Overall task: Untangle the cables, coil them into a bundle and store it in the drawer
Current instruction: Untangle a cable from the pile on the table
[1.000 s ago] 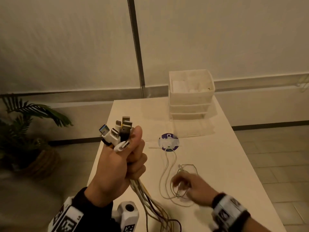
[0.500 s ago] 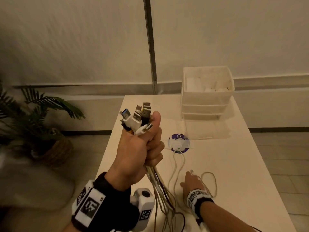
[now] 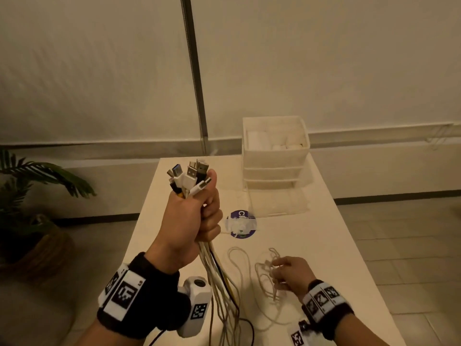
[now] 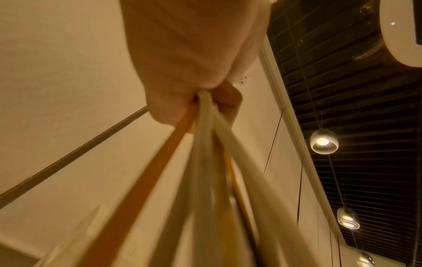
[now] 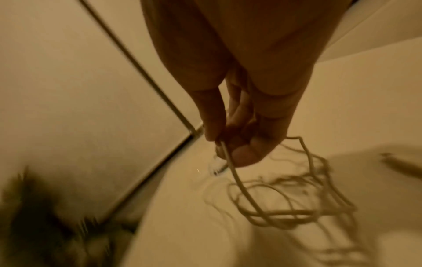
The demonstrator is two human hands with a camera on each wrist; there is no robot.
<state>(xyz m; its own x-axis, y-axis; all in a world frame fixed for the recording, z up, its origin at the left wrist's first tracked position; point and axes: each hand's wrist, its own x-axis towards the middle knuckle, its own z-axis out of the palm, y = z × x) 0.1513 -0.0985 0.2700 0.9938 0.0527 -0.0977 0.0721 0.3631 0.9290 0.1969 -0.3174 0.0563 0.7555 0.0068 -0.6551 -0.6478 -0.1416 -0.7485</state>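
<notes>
The left hand [image 3: 190, 226] is raised above the bench [image 3: 336, 248] in a tight fist around a bundle of cables [image 3: 219, 278], plugs pointing up, cords hanging straight down out of frame. The right hand [image 3: 290, 273], low over the bench, pinches a thin white cable [image 3: 262, 283] whose tangled loops trail below; its blurred end is hard to read. The drawer unit [image 3: 274, 158] stands at the far edge.

The left hand [image 4: 189, 59] is filling the top centre of the left wrist view, its fingers curling tight round the cables [image 4: 205, 180], which are streaming down from the fist toward the camera, white and yellow-orange, blurring as they come nearer. A braided cord [image 4: 75, 155] is running apart from them to the left. Hanging lamps [image 4: 323, 141] are glowing on the right under a dark slatted ceiling [image 4: 365, 108].
</notes>
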